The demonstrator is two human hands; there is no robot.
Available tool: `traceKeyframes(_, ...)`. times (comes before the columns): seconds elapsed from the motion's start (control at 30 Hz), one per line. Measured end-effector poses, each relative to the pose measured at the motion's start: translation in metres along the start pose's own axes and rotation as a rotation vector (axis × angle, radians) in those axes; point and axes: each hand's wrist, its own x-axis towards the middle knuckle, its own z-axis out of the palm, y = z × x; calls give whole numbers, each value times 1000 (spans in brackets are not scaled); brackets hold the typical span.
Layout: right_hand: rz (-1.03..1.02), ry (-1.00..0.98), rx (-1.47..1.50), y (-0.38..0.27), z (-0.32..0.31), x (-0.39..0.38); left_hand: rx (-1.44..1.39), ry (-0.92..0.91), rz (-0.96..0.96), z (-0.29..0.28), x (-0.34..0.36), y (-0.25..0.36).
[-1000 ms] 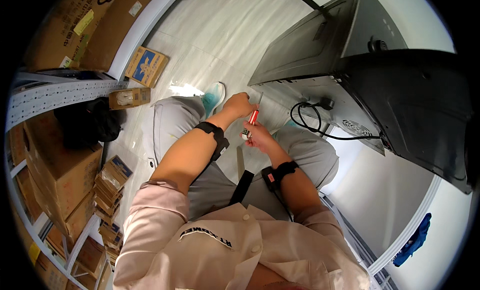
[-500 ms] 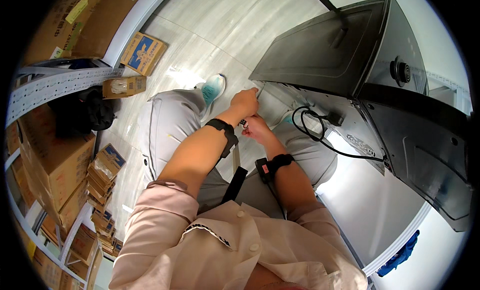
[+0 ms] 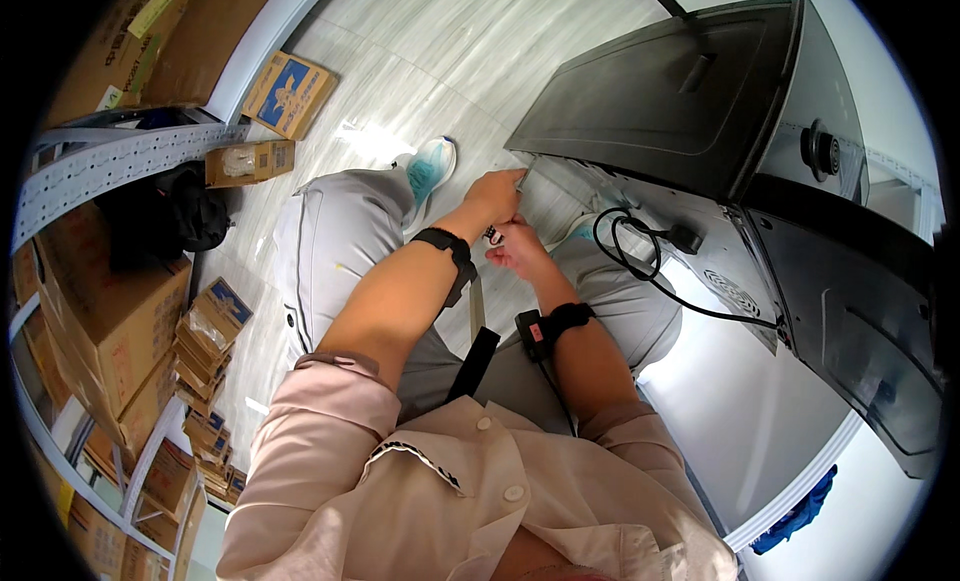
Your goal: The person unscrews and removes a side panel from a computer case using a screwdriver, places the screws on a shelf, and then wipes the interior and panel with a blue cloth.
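Observation:
My left hand [image 3: 494, 198] is closed, its fingers at the lower edge of a large black appliance [image 3: 650, 101]. A thin metal shaft [image 3: 528, 171] sticks out past its fingertips toward that edge; the rest is hidden in the hand. Just below, my right hand [image 3: 520, 251] is closed too, its fingertips almost touching the left hand. Between the two hands a small black-and-white piece [image 3: 493, 237] shows, too small to name. What the right fingers hold is hidden. A black power cord [image 3: 655, 271] loops from a plug on the appliance's silver underside, right of my hands.
Shelving [image 3: 110, 171] with cardboard boxes [image 3: 110, 311] lines the left side, and a black bag [image 3: 190, 211] lies there. A small blue-labelled box [image 3: 290, 96] sits on the grey floor [image 3: 430, 51]. My knees flank my hands. Blue cloth [image 3: 797, 516] hangs lower right.
Both hands have shifted slightly, the left one's fingers reaching a little further right toward the appliance. The view has moved a little; the appliance appears slightly further right.

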Motion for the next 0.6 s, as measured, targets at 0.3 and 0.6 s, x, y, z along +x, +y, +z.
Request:
traceKeyframes(0.3,-14,-6,22,-2,1,-4,-10,-75,-27,-2,5,-1)
traceKeyframes(0.6,-22,-13,20,-1,1,-3,-68,-41,-11,2,3,-3)
